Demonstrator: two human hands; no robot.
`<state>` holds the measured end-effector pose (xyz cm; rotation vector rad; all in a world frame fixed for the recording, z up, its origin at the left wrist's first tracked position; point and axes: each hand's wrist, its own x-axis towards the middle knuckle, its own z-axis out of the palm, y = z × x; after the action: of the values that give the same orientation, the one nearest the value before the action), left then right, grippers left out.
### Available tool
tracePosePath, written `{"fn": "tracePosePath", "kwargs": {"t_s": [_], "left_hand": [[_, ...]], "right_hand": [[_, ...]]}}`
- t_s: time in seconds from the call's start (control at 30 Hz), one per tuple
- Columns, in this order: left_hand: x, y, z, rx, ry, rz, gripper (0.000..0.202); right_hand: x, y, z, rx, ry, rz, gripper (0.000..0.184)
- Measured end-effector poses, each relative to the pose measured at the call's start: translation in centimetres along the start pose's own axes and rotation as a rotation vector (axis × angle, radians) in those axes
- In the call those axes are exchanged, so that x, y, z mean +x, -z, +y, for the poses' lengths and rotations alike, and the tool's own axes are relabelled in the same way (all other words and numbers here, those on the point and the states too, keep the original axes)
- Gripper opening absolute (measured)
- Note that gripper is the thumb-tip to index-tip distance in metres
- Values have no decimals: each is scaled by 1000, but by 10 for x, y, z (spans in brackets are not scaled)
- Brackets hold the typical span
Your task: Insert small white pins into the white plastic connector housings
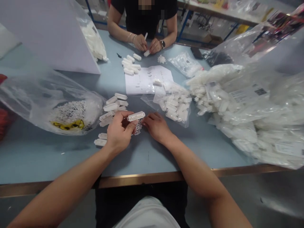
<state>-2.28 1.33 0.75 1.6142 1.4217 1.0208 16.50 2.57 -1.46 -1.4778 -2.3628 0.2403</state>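
Observation:
My left hand [120, 131] pinches a white plastic connector housing [136, 116] between thumb and fingers, its face of small holes turned up toward me. Just right of it, my right hand [157, 127] has its fingers curled with the tips together at the edge of a pile of tiny white plugs [138, 127]. Whatever may be between those fingertips is too small to make out. Beyond and left of my left hand lie several more connector housings [111, 107]. Two others [100, 142] rest by my left wrist.
A bag of tiny white pieces [68, 110] stands at left. Bagged housings [175, 104] lie right of my hands, near a paper sheet [133, 84]. Large bags [247, 120] fill the right side. Across the table, a co-worker's hands [148, 46] hold a white housing.

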Motion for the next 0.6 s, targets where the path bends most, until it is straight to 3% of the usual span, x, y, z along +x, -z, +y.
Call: {"fn": "tracePosePath", "kwargs": {"t_s": [0.17,0.3,0.43,0.6], "left_hand": [[0,-2,1,-41,20,1,34],[1,-2,1,-47,23,-8,33],[0,-1,0,-49,35,-17,33],[-2,-1,2,-38,45,-51,34]], "right_hand": [[-2,2,-4,-117,19,-31,21],[-4,3,0,-78,5,13,21],[-8,8,8,181,-61,89,18],[-16,25,10,588,-281,207,11]]}}
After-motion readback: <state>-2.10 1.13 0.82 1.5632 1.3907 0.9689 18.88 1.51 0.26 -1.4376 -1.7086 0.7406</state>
